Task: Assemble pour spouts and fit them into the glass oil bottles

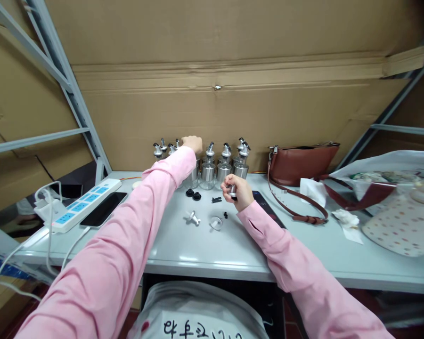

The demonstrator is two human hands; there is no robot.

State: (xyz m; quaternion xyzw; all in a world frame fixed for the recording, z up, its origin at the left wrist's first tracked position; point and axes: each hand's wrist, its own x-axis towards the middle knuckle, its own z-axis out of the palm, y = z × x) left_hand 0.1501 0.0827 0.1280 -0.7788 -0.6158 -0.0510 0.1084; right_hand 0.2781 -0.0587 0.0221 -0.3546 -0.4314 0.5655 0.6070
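My left hand (pixel 192 142) reaches to the back of the grey table (pixel 233 254), fingers curled over the top of one of several steel dispenser bottles (pixel 208 172) with pour spouts standing in a row against the cardboard wall. What it grips is hidden under the hand. My right hand (pixel 237 189) hovers in front of the bottles, closed on a small metal spout cap (pixel 232 190). Loose parts lie below: two black stoppers (pixel 193 194), a small black piece (pixel 216 199), a silver spout (pixel 192 217) and a clear round cap (pixel 216 222).
A white power strip (pixel 86 203) with cables and a black phone (pixel 104 209) lie at left. A brown leather bag (pixel 302 162) with strap stands at right, beside crumpled tissues (pixel 344 219) and a dotted bag (pixel 401 226). Another dark phone (pixel 268 209) lies under my right wrist.
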